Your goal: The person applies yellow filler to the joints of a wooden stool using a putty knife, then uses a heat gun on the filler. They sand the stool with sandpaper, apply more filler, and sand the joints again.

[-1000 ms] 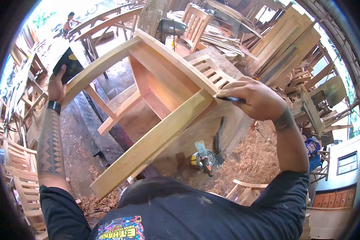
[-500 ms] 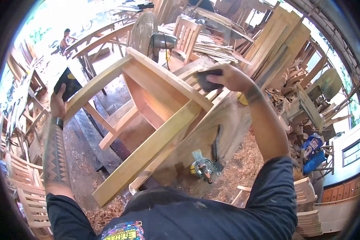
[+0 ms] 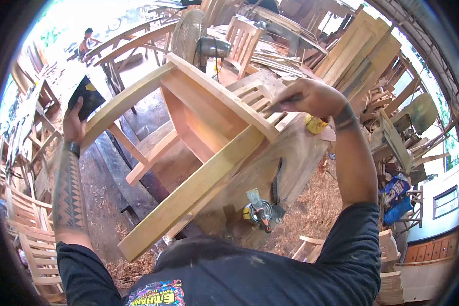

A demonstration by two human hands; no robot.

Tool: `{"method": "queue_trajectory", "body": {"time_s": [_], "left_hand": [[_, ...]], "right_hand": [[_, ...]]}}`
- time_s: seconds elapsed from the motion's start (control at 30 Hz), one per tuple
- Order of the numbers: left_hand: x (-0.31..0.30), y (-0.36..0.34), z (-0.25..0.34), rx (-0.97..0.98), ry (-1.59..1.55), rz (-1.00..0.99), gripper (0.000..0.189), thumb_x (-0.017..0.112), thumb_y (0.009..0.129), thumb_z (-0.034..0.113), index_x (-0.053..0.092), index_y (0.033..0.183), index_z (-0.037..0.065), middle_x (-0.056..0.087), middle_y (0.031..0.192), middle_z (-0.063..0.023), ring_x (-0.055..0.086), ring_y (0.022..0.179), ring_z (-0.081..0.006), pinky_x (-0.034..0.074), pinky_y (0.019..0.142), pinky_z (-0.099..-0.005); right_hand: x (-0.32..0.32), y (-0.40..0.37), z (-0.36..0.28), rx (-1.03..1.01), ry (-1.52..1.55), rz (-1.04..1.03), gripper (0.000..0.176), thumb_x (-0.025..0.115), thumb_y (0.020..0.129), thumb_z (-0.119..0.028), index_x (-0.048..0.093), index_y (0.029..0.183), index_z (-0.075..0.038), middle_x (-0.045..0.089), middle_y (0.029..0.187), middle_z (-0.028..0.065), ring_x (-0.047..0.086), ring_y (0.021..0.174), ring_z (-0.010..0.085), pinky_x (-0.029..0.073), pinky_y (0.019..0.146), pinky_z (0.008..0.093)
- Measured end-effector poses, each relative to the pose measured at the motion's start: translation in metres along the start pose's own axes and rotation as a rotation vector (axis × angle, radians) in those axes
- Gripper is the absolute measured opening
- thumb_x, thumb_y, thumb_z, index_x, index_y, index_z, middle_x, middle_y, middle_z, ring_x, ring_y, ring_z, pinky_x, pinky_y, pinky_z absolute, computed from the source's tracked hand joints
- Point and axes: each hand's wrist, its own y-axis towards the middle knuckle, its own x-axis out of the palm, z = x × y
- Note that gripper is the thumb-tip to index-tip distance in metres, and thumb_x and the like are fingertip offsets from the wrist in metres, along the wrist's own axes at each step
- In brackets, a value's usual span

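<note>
A bare wooden chair frame point(image 3: 188, 186) lies tilted on the workbench in front of me, its long legs and boxed seat frame showing. My left hand point(image 3: 74, 125) is at the far left end of a curved leg, its thumb closed against a dark flat piece point(image 3: 88, 99) with a yellow mark. Over the chair's upper right corner, my right hand point(image 3: 316, 99) is bent with fingers closed. A dark sheet like folded sandpaper point(image 3: 279, 105) shows thinly at its fingertips, mostly in shadow.
A can point(image 3: 251, 212) with a scraper point(image 3: 259, 209) across it stands on the bench point(image 3: 301, 148), near a dark brush point(image 3: 277, 178). A yellow roll point(image 3: 315, 124) lies beyond. Behind are a fan point(image 3: 188, 38), stacked boards point(image 3: 357, 46), another chair point(image 3: 242, 43) and a distant person point(image 3: 85, 45).
My right hand has moved right and turned, lifting off the wood, so the dark sheet shows far less. My left hand has stayed nearly in place. The view has shifted slightly.
</note>
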Motion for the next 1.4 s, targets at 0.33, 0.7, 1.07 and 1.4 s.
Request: {"method": "queue_trajectory", "body": {"time_s": [0.33, 0.7, 1.07, 1.4], "left_hand": [[-0.008, 0.001, -0.019, 0.375, 0.466, -0.016, 0.078, 0.075, 0.087, 0.001, 0.045, 0.155, 0.025, 0.066, 0.128, -0.0208, 0.067, 0.115, -0.0345, 0.053, 0.096, -0.0389], [-0.014, 0.014, -0.050, 0.376, 0.495, -0.018, 0.077, 0.075, 0.083, -0.004, 0.051, 0.152, 0.020, 0.065, 0.131, -0.0225, 0.066, 0.116, -0.0364, 0.053, 0.098, -0.0395], [-0.011, 0.008, -0.038, 0.399, 0.492, -0.005, 0.079, 0.073, 0.082, -0.009, 0.050, 0.152, 0.018, 0.064, 0.131, -0.0243, 0.065, 0.116, -0.0407, 0.053, 0.098, -0.0421], [-0.003, 0.015, -0.044, 0.281, 0.118, -0.047, 0.064, 0.071, 0.090, -0.001, 0.054, 0.149, 0.018, 0.066, 0.126, -0.0191, 0.067, 0.111, -0.0302, 0.053, 0.096, -0.0379]], "right_hand": [[0.037, -0.036, -0.012, 0.020, -0.075, 0.091, 0.028, 0.071, 0.092, -0.005, 0.073, 0.119, -0.003, 0.076, 0.103, 0.0155, 0.069, 0.087, 0.0179, 0.055, 0.083, 0.0331], [0.045, -0.043, -0.027, -0.156, -0.343, 0.291, 0.031, 0.067, 0.092, -0.006, 0.074, 0.122, -0.009, 0.073, 0.115, 0.0141, 0.068, 0.105, 0.0318, 0.053, 0.095, 0.0400], [0.082, -0.088, -0.045, -0.052, -0.617, 0.355, 0.034, 0.066, 0.086, -0.006, 0.075, 0.117, -0.013, 0.074, 0.118, 0.0027, 0.067, 0.104, 0.0259, 0.053, 0.096, 0.0389], [0.042, -0.009, -0.022, -0.049, -0.466, 0.192, 0.027, 0.063, 0.091, -0.008, 0.075, 0.116, -0.008, 0.073, 0.115, 0.0147, 0.067, 0.108, 0.0354, 0.053, 0.095, 0.0419]]}}
